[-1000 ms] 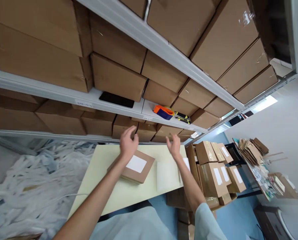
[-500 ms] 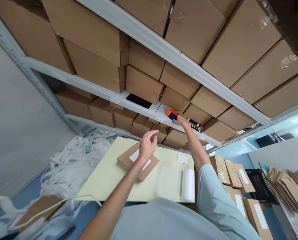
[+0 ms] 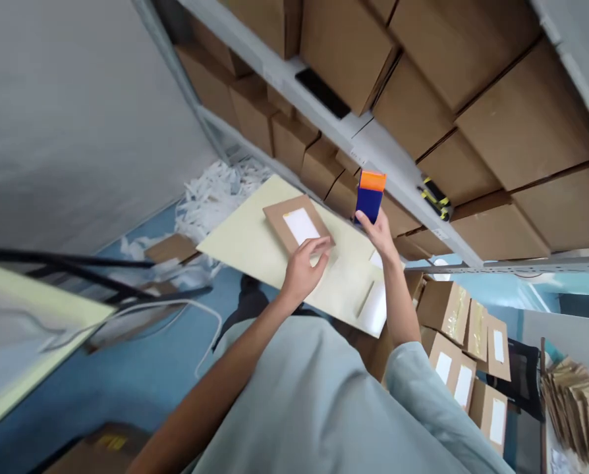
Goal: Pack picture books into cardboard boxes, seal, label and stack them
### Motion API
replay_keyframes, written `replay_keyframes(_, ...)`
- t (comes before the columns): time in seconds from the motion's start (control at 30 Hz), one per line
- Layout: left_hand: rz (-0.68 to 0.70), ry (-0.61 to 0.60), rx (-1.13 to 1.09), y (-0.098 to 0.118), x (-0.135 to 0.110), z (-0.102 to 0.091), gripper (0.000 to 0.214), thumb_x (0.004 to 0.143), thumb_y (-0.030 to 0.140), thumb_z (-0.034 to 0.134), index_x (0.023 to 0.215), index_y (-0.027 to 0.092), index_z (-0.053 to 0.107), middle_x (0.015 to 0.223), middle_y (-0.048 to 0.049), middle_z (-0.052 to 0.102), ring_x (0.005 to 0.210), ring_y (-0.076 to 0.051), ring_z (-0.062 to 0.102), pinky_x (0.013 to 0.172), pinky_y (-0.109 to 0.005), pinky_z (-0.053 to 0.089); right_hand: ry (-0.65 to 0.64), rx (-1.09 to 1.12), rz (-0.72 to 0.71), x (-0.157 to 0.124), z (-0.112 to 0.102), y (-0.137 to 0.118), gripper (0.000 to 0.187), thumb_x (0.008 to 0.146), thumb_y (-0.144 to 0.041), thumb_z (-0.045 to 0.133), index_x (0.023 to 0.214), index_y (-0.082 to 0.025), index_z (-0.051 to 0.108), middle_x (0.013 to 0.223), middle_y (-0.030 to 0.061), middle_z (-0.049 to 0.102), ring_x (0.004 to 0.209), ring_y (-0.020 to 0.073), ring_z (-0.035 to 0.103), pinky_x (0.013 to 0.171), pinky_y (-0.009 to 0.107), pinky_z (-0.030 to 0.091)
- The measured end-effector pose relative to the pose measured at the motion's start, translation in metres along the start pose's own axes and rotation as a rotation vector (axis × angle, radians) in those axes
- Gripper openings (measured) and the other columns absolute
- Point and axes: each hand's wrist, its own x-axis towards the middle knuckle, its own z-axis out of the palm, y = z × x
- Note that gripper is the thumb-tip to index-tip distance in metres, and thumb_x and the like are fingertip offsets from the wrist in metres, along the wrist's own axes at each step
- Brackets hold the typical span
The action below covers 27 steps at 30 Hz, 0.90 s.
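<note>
My right hand (image 3: 379,236) holds up a small, blocky orange-and-dark-blue tool (image 3: 370,201) in front of the shelf edge. Its kind is not clear from here. My left hand (image 3: 305,266) is open, its fingers bent and the thumb apart. It hovers at the near right corner of a flat cardboard box (image 3: 278,222) with a white label (image 3: 300,226); whether it touches the box I cannot tell. The box lies on a pale yellow tabletop (image 3: 245,230). A white roll (image 3: 373,309) sits at the table's right end, near a small white card (image 3: 376,259).
Metal shelving (image 3: 388,148) full of cardboard boxes rises behind the table. Yellow-and-black cutters (image 3: 435,197) and a black flat object (image 3: 323,93) rest on one shelf. Labelled cartons (image 3: 443,309) stack at right. White scraps (image 3: 210,204) and a white cable (image 3: 215,316) are at left.
My right hand has lifted the orange-and-blue tool off the shelf and brought it nearer. My left hand has lowered to the box's near corner. The view has turned and tilted down.
</note>
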Motion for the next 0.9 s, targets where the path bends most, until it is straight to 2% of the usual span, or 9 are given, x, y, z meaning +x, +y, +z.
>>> replay_keyframes(0.07, -0.023, 0.017, 0.003, -0.007, -0.024, 0.001, 0.038, 0.103, 0.036, 0.062, 0.137, 0.02, 0.072, 0.133, -0.0103, 0.076, 0.119, -0.024, 0.075, 0.113, -0.043, 0.062, -0.12, 0.274, 0.121, -0.065, 0.049, -0.007, 0.068, 0.104, -0.079, 0.056, 0.129, -0.017, 0.069, 0.121, 0.0128, 0.078, 0.113, 0.0292, 0.075, 0.105, 0.045, 0.062)
replay_keyframes(0.17, -0.098, 0.056, 0.055, -0.023, -0.057, 0.003, 0.035, 0.103, 0.038, 0.065, 0.132, 0.02, 0.075, 0.124, -0.0091, 0.076, 0.109, -0.023, 0.076, 0.104, -0.039, 0.065, -0.158, 0.522, 0.302, -0.137, 0.106, -0.018, 0.073, 0.102, -0.08, 0.058, 0.131, -0.015, 0.069, 0.124, 0.0149, 0.079, 0.119, 0.0311, 0.075, 0.108, 0.047, 0.062)
replay_keyframes(0.23, -0.156, 0.076, 0.084, -0.034, -0.075, 0.002, 0.031, 0.103, 0.037, 0.063, 0.125, 0.02, 0.077, 0.118, -0.0082, 0.078, 0.102, -0.022, 0.077, 0.1, -0.038, 0.066, -0.142, 0.594, 0.365, -0.166, 0.129, -0.022, 0.073, 0.102, -0.079, 0.057, 0.135, -0.015, 0.068, 0.126, 0.0165, 0.079, 0.123, 0.0322, 0.074, 0.109, 0.048, 0.062)
replay_keyframes(0.3, -0.182, 0.067, 0.087, -0.043, -0.091, -0.001, 0.029, 0.102, 0.036, 0.063, 0.121, 0.02, 0.078, 0.116, -0.0078, 0.08, 0.096, -0.021, 0.077, 0.097, -0.038, 0.067, -0.129, 0.636, 0.399, -0.183, 0.139, -0.023, 0.074, 0.102, -0.08, 0.057, 0.135, -0.015, 0.068, 0.125, 0.0172, 0.079, 0.124, 0.0327, 0.074, 0.109, 0.049, 0.062)
replay_keyframes(0.4, -0.205, 0.006, 0.047, -0.05, -0.105, -0.009, 0.03, 0.098, 0.042, 0.066, 0.116, 0.022, 0.08, 0.116, -0.0069, 0.081, 0.091, -0.022, 0.078, 0.093, -0.039, 0.068, -0.117, 0.639, 0.425, -0.197, 0.138, -0.025, 0.077, 0.097, -0.084, 0.061, 0.132, -0.016, 0.069, 0.122, 0.0148, 0.08, 0.121, 0.0316, 0.074, 0.11, 0.048, 0.062)
replay_keyframes(0.5, -0.231, -0.051, -0.025, -0.047, -0.106, -0.023, 0.033, 0.096, 0.051, 0.07, 0.111, 0.024, 0.08, 0.112, -0.0069, 0.081, 0.091, -0.023, 0.079, 0.09, -0.04, 0.069, -0.134, 0.57, 0.404, -0.208, 0.126, -0.029, 0.074, 0.092, -0.083, 0.071, 0.129, -0.019, 0.07, 0.116, 0.0103, 0.081, 0.113, 0.0291, 0.075, 0.108, 0.045, 0.062)
replay_keyframes(0.67, -0.107, 0.074, -0.003, -0.02, -0.084, -0.056, 0.044, 0.1, 0.053, 0.067, 0.133, 0.026, 0.076, 0.136, -0.0102, 0.075, 0.115, -0.025, 0.076, 0.094, -0.039, 0.067, -0.204, 0.466, 0.297, -0.226, 0.097, -0.037, 0.068, 0.097, -0.074, 0.073, 0.139, -0.021, 0.065, 0.121, 0.0113, 0.079, 0.11, 0.0295, 0.076, 0.101, 0.046, 0.064)
replay_keyframes(0.77, 0.006, -0.021, 0.076, 0.002, -0.07, -0.069, 0.042, 0.101, 0.053, 0.067, 0.132, 0.027, 0.078, 0.132, -0.0096, 0.076, 0.118, -0.026, 0.072, 0.097, -0.041, 0.065, -0.239, 0.305, 0.175, -0.235, 0.077, -0.037, 0.063, 0.102, -0.069, 0.069, 0.145, -0.023, 0.063, 0.13, 0.0122, 0.077, 0.115, 0.0311, 0.075, 0.106, 0.048, 0.062)
replay_keyframes(0.9, 0.062, -0.168, 0.147, 0.022, -0.062, -0.071, 0.037, 0.101, 0.053, 0.067, 0.124, 0.028, 0.082, 0.124, -0.0086, 0.08, 0.117, -0.028, 0.071, 0.094, -0.041, 0.064, -0.314, 0.063, 0.04, -0.244, 0.054, -0.031, 0.061, 0.107, -0.067, 0.065, 0.147, -0.022, 0.062, 0.135, 0.0161, 0.075, 0.123, 0.0342, 0.071, 0.109, 0.05, 0.06)
